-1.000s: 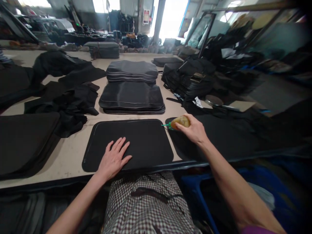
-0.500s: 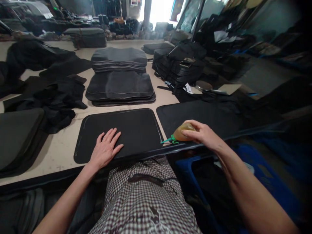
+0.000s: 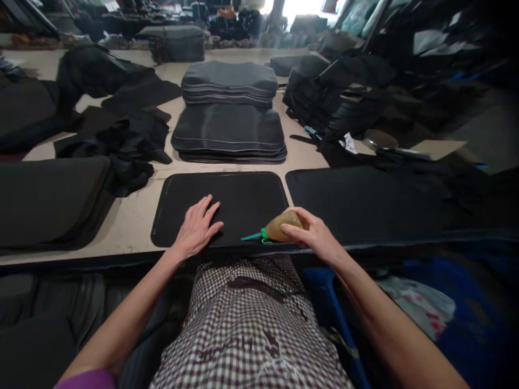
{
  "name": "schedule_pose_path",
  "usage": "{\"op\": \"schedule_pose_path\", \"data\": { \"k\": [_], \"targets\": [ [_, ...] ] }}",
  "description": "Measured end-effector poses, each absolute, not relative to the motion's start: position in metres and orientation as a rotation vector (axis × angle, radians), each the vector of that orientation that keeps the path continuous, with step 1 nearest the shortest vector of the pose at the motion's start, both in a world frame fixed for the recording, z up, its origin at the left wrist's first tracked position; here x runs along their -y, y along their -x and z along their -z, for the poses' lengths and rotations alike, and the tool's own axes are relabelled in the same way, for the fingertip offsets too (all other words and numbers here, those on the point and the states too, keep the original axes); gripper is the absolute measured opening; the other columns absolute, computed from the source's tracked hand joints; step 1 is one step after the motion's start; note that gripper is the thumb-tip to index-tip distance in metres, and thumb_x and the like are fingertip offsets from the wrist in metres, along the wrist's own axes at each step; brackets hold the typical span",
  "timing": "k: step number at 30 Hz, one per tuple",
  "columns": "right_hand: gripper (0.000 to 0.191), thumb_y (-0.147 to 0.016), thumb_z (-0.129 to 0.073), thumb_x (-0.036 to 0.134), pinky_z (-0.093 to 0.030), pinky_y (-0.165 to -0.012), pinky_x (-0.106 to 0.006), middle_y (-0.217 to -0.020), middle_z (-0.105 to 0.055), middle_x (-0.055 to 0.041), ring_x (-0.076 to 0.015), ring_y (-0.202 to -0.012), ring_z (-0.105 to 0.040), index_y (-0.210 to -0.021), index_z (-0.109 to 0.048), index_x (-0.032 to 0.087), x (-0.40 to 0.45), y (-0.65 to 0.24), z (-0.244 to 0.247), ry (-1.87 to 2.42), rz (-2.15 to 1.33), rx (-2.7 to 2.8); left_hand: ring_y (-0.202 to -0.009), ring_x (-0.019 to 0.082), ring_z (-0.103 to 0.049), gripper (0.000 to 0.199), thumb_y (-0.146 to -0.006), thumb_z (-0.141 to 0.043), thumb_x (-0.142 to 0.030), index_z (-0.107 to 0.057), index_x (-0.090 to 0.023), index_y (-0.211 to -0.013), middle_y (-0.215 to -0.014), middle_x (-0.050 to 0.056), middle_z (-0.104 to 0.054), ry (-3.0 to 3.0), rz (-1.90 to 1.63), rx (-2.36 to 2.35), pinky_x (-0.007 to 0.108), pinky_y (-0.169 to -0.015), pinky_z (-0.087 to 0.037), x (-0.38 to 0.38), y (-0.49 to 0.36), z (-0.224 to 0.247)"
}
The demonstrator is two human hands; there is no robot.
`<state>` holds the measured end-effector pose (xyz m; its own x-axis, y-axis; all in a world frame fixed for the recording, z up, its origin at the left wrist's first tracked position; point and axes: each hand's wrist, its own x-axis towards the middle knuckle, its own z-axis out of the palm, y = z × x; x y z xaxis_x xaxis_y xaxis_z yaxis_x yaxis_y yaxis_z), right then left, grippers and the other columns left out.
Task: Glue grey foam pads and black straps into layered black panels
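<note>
Panel [image 3: 243,200] on table [image 3: 132,219] | stack [image 3: 229,127] behind it | pile [image 3: 46,200] left

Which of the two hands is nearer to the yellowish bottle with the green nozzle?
Right: the right hand grips the bottle by its body. The left hand lies on the black panel, left of the nozzle tip, apart from the bottle.

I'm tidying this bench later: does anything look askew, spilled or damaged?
The crumpled black fabric left of the stacked panels looks untidy beside such neat piles. No obvious spill or damage shows on the flat panel under the left hand.
</note>
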<state>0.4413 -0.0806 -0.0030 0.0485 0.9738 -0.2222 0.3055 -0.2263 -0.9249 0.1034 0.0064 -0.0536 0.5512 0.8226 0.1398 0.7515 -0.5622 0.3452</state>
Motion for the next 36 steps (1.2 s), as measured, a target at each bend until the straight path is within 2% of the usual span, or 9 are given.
{"op": "schedule_pose_path", "data": {
  "k": [6, 14, 17, 22, 26, 28, 31, 33, 36],
  "targets": [
    [0.048, -0.08, -0.073, 0.057, -0.053, -0.059, -0.033, -0.092, -0.07, -0.0029, -0.0216, -0.072, -0.064, -0.114, -0.066, 0.024, 0.049, -0.37, 0.007, 1.508, -1.092, 1.563, -0.152, 0.022, -0.036, 0.064, -0.105, -0.019, -0.06, -0.044, -0.024, -0.152, -0.163, 0.009, -0.042, -1.923, -0.95, -1.265, 0.046, -0.128, -0.026, -0.009, -0.07, 0.032],
    [0.047, -0.08, -0.075, 0.053, -0.054, -0.078, -0.036, -0.096, -0.07, -0.0022, -0.0234, -0.087, -0.066, -0.114, -0.064, 0.024, 0.008, -0.271, 0.014, 1.308, -1.156, 1.685, -0.133, 0.024, -0.059, 0.064, -0.101, -0.031, -0.069, -0.069, -0.022, -0.122, -0.135, 0.011, -0.068, -1.259, -1.643, -1.334, 0.045, -0.119, -0.039, 0.0, 0.011, -0.001],
    [0.047, -0.079, -0.075, 0.053, -0.052, -0.079, -0.036, -0.096, -0.071, -0.002, -0.0229, -0.086, -0.066, -0.114, -0.064, 0.023, -0.005, -0.239, 0.018, 1.262, -1.172, 1.711, -0.126, 0.024, -0.064, 0.061, -0.101, -0.036, -0.067, -0.071, -0.02, -0.115, -0.127, 0.013, -0.072, -1.09, -1.768, -1.321, 0.043, -0.115, -0.041, 0.01, 0.033, -0.002],
    [0.049, -0.079, -0.074, 0.052, -0.052, -0.083, -0.039, -0.099, -0.071, -0.0034, -0.025, -0.09, -0.067, -0.116, -0.064, 0.023, -0.019, -0.208, 0.016, 1.285, -1.082, 1.707, -0.123, 0.023, -0.065, 0.058, -0.101, -0.038, -0.065, -0.071, -0.019, -0.114, -0.123, 0.014, -0.073, -0.992, -1.791, -1.391, 0.041, -0.111, -0.044, 0.026, 0.05, 0.008],
    [0.051, -0.078, -0.075, 0.057, -0.053, -0.078, -0.039, -0.098, -0.07, -0.004, -0.0253, -0.087, -0.066, -0.115, -0.064, 0.023, -0.027, -0.219, 0.015, 1.342, -0.964, 1.697, -0.121, 0.023, -0.066, 0.055, -0.102, -0.04, -0.063, -0.07, -0.018, -0.116, -0.123, 0.014, -0.072, -0.972, -1.782, -1.417, 0.04, -0.109, -0.045, 0.031, 0.053, 0.014],
    [0.053, -0.078, -0.077, 0.058, -0.053, -0.064, -0.034, -0.095, -0.069, -0.0029, -0.0219, -0.075, -0.063, -0.116, -0.064, 0.024, -0.031, -0.236, 0.015, 1.362, -1.011, 1.612, -0.121, 0.023, -0.066, 0.054, -0.102, -0.041, -0.061, -0.069, -0.017, -0.116, -0.123, 0.015, -0.072, -0.97, -1.774, -1.424, 0.041, -0.108, -0.046, 0.031, 0.052, 0.017],
    [0.05, -0.077, -0.08, 0.05, -0.046, -0.046, -0.026, -0.093, -0.066, -0.0003, -0.016, -0.062, -0.057, -0.117, -0.062, 0.025, -0.036, -0.276, 0.016, 1.261, -1.165, 1.328, -0.121, 0.024, -0.066, 0.053, -0.101, -0.044, -0.06, -0.069, -0.016, -0.116, -0.122, 0.015, -0.072, -0.959, -1.752, -1.439, 0.042, -0.108, -0.046, 0.029, 0.047, 0.02],
    [0.047, -0.076, -0.08, 0.041, -0.048, -0.047, -0.025, -0.099, -0.066, -0.0004, -0.0157, -0.066, -0.06, -0.116, -0.062, 0.026, -0.038, -0.312, 0.015, 1.105, -1.247, 1.092, -0.119, 0.023, -0.066, 0.05, -0.101, -0.047, -0.058, -0.069, -0.016, -0.116, -0.121, 0.014, -0.073, -0.942, -1.741, -1.456, 0.041, -0.107, -0.047, 0.028, 0.044, 0.023],
    [0.043, -0.072, -0.077, 0.032, -0.059, -0.065, -0.03, -0.108, -0.067, -0.0029, -0.0197, -0.085, -0.067, -0.113, -0.065, 0.025, -0.04, -0.377, 0.014, 0.866, -1.265, 0.779, -0.116, 0.022, -0.067, 0.043, -0.098, -0.054, -0.054, -0.07, -0.018, -0.115, -0.119, 0.012, -0.073, -0.924, -1.712, -1.472, 0.038, -0.104, -0.05, 0.026, 0.038, 0.029]
  ]
}}
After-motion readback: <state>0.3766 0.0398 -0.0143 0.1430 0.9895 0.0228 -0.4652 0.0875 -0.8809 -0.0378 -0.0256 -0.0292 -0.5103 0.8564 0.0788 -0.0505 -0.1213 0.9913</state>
